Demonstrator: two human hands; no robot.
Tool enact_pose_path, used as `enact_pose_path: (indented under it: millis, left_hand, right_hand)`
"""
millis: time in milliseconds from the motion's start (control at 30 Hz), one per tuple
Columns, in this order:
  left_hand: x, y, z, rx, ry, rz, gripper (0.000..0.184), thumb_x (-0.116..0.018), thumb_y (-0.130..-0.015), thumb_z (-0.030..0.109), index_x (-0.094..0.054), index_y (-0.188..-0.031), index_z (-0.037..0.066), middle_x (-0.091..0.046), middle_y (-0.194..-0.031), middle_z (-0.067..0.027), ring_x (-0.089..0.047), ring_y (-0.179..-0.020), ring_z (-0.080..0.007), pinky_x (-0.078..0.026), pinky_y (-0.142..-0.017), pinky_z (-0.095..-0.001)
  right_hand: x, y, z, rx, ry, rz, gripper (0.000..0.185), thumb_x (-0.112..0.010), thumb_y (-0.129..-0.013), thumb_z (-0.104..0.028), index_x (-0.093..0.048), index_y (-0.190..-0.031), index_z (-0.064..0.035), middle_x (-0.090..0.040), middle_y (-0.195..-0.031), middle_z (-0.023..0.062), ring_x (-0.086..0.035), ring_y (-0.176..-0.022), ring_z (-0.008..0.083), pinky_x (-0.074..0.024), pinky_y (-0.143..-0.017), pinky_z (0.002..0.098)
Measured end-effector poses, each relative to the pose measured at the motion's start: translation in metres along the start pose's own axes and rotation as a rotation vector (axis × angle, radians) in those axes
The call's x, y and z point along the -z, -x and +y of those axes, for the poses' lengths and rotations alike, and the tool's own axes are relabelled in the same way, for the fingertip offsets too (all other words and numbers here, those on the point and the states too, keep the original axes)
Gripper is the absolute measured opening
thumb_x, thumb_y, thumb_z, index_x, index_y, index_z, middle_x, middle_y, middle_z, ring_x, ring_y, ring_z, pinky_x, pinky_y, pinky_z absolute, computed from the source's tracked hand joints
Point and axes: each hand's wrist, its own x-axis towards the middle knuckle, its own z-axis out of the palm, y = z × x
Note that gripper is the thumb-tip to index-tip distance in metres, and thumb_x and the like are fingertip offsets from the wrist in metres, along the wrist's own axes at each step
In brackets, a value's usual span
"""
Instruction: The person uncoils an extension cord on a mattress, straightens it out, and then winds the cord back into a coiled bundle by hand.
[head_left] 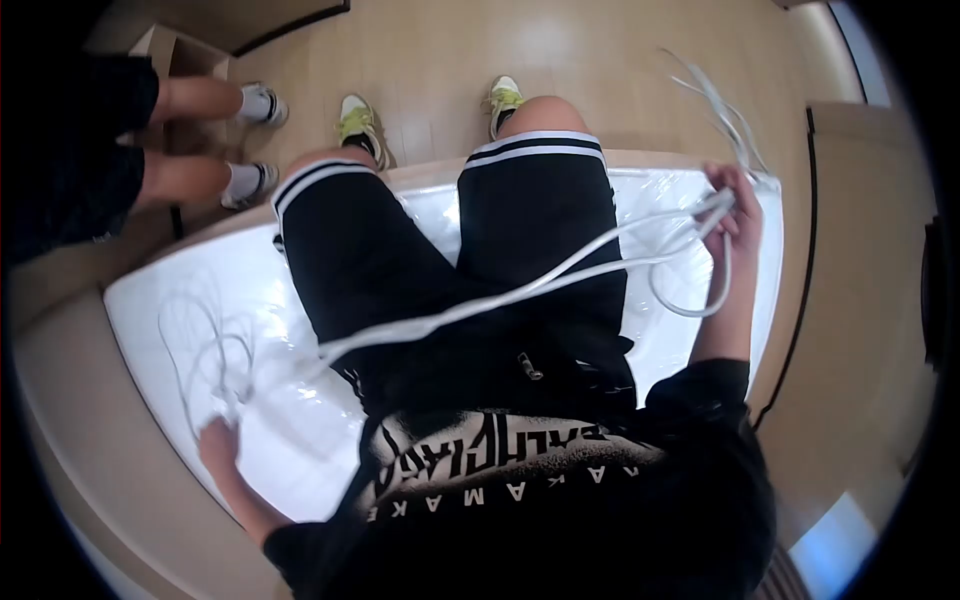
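The right hand curls round the white cable, the left hand closed on it; tugging could knot the loop beside the right.

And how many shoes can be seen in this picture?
4: the camera wearer's left shoe and right shoe, both partly yellow-green; the other person's upper shoe and lower shoe, at picture left. Others could be hidden.

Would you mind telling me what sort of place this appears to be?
Probably a bedroom, perhaps a showroom: a white mattress in shiny wrapping, a pale frame edge and a wood-look floor suggest it.
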Motion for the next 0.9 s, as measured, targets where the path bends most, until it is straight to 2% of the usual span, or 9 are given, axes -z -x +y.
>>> enact_pose_path:
  millis: [200, 300, 367, 433, 533, 600, 633, 800, 900]
  left_hand:
    - [0.002, 0.031, 0.048, -0.187, 0.365, -0.352, 0.076, -0.084, -0.062, 0.034, -0.056, -0.122, -0.004, -0.064, -0.113, -0.0204, -0.06, -0.111, -0.0337, -0.047, -0.095, -0.0397]
    - [0.059, 0.014, 0.11, -0.564, 0.849, 0.251, 0.073, -0.078, -0.072, 0.023, -0.048, -0.131, -0.007, -0.059, -0.123, -0.0249, -0.056, -0.117, -0.0349, -0.043, -0.1, -0.0401]
    - [0.15, 0.034, 0.181, -0.776, 1.216, 0.249, 0.065, -0.064, -0.083, 0.02, -0.04, -0.139, -0.004, -0.057, -0.127, -0.0225, -0.054, -0.121, -0.0299, -0.038, -0.104, -0.0397]
    - [0.207, 0.038, 0.252, -1.222, 1.715, 0.157, 0.068, -0.049, -0.096, 0.039, -0.026, -0.147, 0.001, -0.057, -0.126, -0.0251, -0.054, -0.12, -0.0337, -0.038, -0.104, -0.0403]
    - [0.292, 0.082, 0.325, -1.247, 2.308, -0.56, 0.05, -0.045, -0.1, 0.037, -0.039, -0.135, 0.002, -0.062, -0.108, -0.021, -0.062, -0.1, -0.0324, -0.048, -0.09, -0.0413]
    - [0.313, 0.087, 0.349, -1.411, 2.418, -0.714, 0.034, -0.046, -0.1, 0.031, -0.049, -0.12, 0.003, -0.056, -0.083, -0.009, -0.057, -0.073, -0.0192, -0.051, -0.069, -0.0336]
    - [0.322, 0.091, 0.354, -1.384, 2.485, -0.846, 0.021, -0.047, -0.1, 0.024, -0.052, -0.107, 0.005, -0.042, -0.067, 0.0004, -0.04, -0.053, -0.008, -0.038, -0.048, -0.0229]
    - [0.303, 0.08, 0.337, -1.082, 1.938, -0.287, 0.02, -0.05, -0.099, 0.026, -0.055, -0.093, 0.007, -0.039, -0.058, 0.0058, -0.028, -0.042, -0.0037, -0.02, -0.038, -0.0188]
    - [0.258, 0.076, 0.299, -1.143, 1.427, -0.087, 0.023, -0.055, -0.096, 0.026, -0.058, -0.084, 0.007, -0.047, -0.06, 0.0036, -0.041, -0.047, -0.007, -0.03, -0.042, -0.0228]
  right_hand:
    - [-0.097, -0.02, 0.087, 0.013, 0.292, -0.458, 0.019, -0.056, -0.096, -0.025, -0.056, -0.089, -0.0072, -0.063, -0.064, 0.0068, -0.039, -0.036, 0.0039, -0.0258, -0.032, 0.0176]
    - [-0.153, -0.008, 0.102, 0.043, 0.634, -0.513, 0.019, -0.057, -0.094, -0.025, -0.06, -0.089, -0.0068, -0.064, -0.065, 0.0018, -0.054, -0.053, 0.0068, -0.0379, -0.046, 0.0216]
    - [-0.172, -0.003, 0.114, 0.072, 0.721, -0.664, 0.02, -0.058, -0.094, -0.025, -0.061, -0.088, -0.0055, -0.064, -0.069, 0.0007, -0.058, -0.064, 0.0079, -0.044, -0.057, 0.0231]
    - [-0.191, 0.006, 0.123, 0.052, 0.782, -0.767, 0.022, -0.059, -0.094, -0.025, -0.061, -0.087, -0.0041, -0.063, -0.071, 0.001, -0.059, -0.067, 0.0081, -0.0454, -0.061, 0.0237]
    - [-0.192, 0.015, 0.14, 0.027, 0.855, -0.825, 0.023, -0.059, -0.094, -0.026, -0.063, -0.093, -0.0035, -0.062, -0.07, 0.0008, -0.058, -0.069, 0.0093, -0.0454, -0.063, 0.0252]
    - [-0.178, 0.015, 0.145, 0.062, 0.847, -0.698, 0.024, -0.057, -0.095, -0.026, -0.064, -0.093, -0.0033, -0.061, -0.07, 0.0001, -0.059, -0.072, 0.0094, -0.0463, -0.066, 0.0259]
    - [-0.173, 0.017, 0.139, 0.078, 0.822, -0.6, 0.025, -0.054, -0.095, -0.026, -0.064, -0.094, -0.0035, -0.061, -0.069, 0.0, -0.057, -0.067, 0.0085, -0.0454, -0.061, 0.0249]
    - [-0.115, -0.003, 0.119, 0.108, 0.088, -0.387, 0.032, -0.041, -0.102, -0.031, -0.056, -0.09, -0.0044, -0.061, -0.075, 0.0084, -0.035, -0.041, 0.0055, -0.0301, -0.041, 0.021]
    - [-0.104, -0.021, 0.111, 0.115, -0.106, -0.388, 0.029, -0.037, -0.103, -0.031, -0.052, -0.097, -0.007, -0.06, -0.074, 0.0078, -0.031, -0.039, 0.0064, -0.0298, -0.042, 0.0223]
